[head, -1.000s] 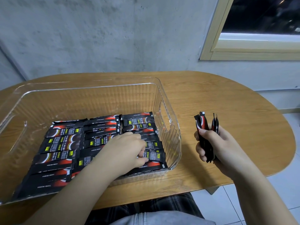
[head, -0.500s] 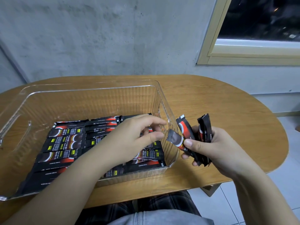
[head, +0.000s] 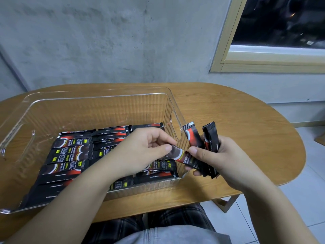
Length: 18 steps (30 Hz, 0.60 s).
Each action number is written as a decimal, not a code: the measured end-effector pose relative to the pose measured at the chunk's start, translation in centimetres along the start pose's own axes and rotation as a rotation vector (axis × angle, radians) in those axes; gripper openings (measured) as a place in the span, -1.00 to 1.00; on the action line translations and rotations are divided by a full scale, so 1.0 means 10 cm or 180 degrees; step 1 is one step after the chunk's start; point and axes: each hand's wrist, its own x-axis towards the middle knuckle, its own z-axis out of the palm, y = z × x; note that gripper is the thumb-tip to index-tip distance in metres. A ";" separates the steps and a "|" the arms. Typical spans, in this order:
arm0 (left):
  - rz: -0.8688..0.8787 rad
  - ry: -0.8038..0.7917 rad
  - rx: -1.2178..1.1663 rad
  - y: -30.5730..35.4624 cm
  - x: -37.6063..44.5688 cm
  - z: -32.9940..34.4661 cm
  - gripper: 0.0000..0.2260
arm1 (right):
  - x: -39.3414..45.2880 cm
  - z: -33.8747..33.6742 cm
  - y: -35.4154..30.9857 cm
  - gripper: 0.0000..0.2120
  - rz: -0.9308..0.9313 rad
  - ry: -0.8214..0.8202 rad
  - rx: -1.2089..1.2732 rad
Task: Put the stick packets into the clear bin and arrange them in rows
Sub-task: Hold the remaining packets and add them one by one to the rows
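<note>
Left hand now pinching one packet, right hand gripping three more.

A plain room in a home, or perhaps a small office; which one cannot be told. A bare grey concrete wall rises behind an oval wooden table, with a pale wood-framed window dark outside at the right. White tiles cover the floor under the table
</note>
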 end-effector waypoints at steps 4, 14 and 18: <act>-0.0397 0.0325 0.0141 -0.11 -0.12 -0.17 -0.82 | -0.01 -0.15 0.00 -0.75 -0.0029 0.0481 0.0039; -0.1395 0.0135 0.1326 -0.43 -0.24 -0.12 -0.89 | 0.10 -0.27 0.15 -0.64 0.0070 0.0960 0.0026; -0.1364 0.0109 0.1990 -0.42 -0.22 -0.09 -0.85 | 0.13 -0.29 0.19 -0.64 0.0084 0.0968 0.0071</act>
